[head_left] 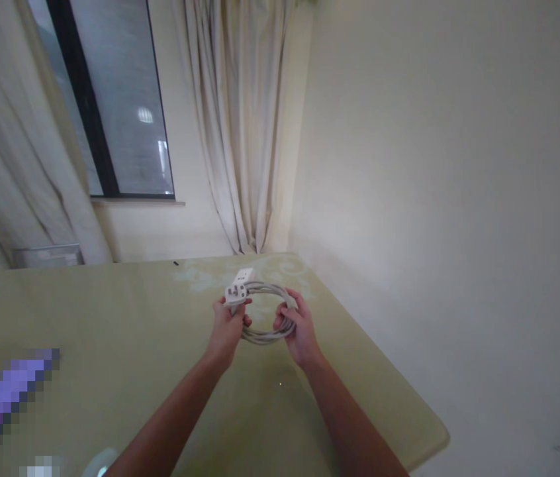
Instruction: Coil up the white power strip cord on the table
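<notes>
Gripping cable coil [261,339] w/ L hand [228,323] at plug [235,293], R hand [300,324] round opp. side, prob. to stop it springing loose; held over surface [136,318].

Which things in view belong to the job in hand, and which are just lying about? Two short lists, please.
In the job:
coiled cable, held by left grip and right grip
plug, at the left grip
white block, just behind the plug

Lying about:
small dark object, near the table's far edge
purple item, too pixelated to name
</notes>
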`<state>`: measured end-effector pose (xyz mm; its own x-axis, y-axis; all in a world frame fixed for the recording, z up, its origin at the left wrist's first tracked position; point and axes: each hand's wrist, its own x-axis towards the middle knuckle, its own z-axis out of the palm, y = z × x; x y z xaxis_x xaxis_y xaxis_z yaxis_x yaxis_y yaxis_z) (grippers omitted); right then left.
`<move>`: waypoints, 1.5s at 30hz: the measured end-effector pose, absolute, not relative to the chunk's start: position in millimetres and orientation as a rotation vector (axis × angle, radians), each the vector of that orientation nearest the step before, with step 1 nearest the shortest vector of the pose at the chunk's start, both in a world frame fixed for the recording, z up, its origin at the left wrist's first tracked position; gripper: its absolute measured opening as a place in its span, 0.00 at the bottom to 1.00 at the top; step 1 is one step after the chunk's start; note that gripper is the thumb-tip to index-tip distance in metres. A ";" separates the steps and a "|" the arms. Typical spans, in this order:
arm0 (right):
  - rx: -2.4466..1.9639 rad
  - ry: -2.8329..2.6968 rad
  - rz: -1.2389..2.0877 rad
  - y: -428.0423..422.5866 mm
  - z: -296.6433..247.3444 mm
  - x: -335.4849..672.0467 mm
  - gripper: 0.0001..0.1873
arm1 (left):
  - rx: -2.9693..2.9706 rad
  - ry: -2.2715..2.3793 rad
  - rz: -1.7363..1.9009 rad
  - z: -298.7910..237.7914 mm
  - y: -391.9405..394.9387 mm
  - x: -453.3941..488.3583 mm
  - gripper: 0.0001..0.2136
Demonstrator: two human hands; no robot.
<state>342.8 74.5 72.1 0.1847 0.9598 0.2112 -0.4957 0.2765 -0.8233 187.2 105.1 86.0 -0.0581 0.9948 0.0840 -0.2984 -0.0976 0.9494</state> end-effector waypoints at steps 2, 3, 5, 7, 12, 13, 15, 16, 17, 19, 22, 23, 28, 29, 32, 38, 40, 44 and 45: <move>-0.832 -0.986 1.062 77.7 70.3 344.9 0.28 | 1.176 0.962 1.436 92.6 109.2 176.4 0.26; -0.902 -1.061 1.011 78.6 69.0 344.4 0.28 | 1.256 0.965 1.415 95.9 110.5 171.9 0.27; -1.015 -1.179 0.932 80.3 68.3 340.6 0.25 | 1.354 0.970 1.357 102.5 112.9 165.9 0.28; -1.079 -1.233 0.856 84.6 72.7 334.8 0.21 | 1.338 0.938 1.327 109.0 116.2 162.9 0.28; -1.085 -1.300 0.483 115.2 107.9 320.1 0.17 | 1.174 0.784 1.333 122.9 131.9 157.9 0.26; -1.080 -1.303 0.432 122.8 115.3 317.1 0.17 | 1.141 0.779 1.366 124.7 136.0 156.9 0.27; -1.081 -1.282 0.412 136.2 126.3 311.7 0.17 | 1.111 0.781 1.441 126.8 144.0 154.7 0.29; -1.084 -1.269 0.437 141.4 129.3 309.5 0.17 | 1.122 0.794 1.476 127.2 147.5 153.6 0.30; -1.088 -1.261 0.473 145.4 130.9 307.9 0.17 | 1.148 0.821 1.505 127.4 150.5 152.3 0.30; -1.100 -1.271 0.537 150.1 130.8 307.1 0.17 | 1.241 0.898 1.532 127.8 154.2 148.5 0.30; -1.083 -1.352 0.506 150.0 129.0 311.6 0.18 | 1.410 0.958 1.504 131.7 153.4 139.5 0.26; -1.062 -1.395 0.478 148.2 129.4 314.2 0.20 | 1.466 0.953 1.486 134.0 151.4 136.0 0.24; -1.057 -1.692 0.401 130.1 143.1 327.4 0.20 | 1.672 0.957 1.303 144.1 136.1 120.5 0.19; -1.104 -1.745 0.380 126.4 146.3 328.6 0.21 | 1.669 0.963 1.269 144.7 133.3 118.8 0.19; -1.247 -1.820 0.335 120.4 150.4 326.5 0.20 | 1.635 1.019 1.226 144.1 127.2 118.2 0.19; -1.205 -1.735 0.639 130.0 130.6 309.2 0.20 | 1.340 1.058 1.422 143.3 119.3 132.5 0.20; -1.164 -1.685 0.705 133.9 125.0 305.9 0.19 | 1.288 0.989 1.462 143.2 117.7 136.5 0.20; -1.180 -1.583 0.622 133.3 125.0 302.6 0.19 | 1.456 1.045 1.431 140.5 120.9 135.7 0.20; -1.188 -1.577 0.592 131.0 127.4 301.9 0.19 | 1.525 1.096 1.421 139.6 122.8 133.8 0.20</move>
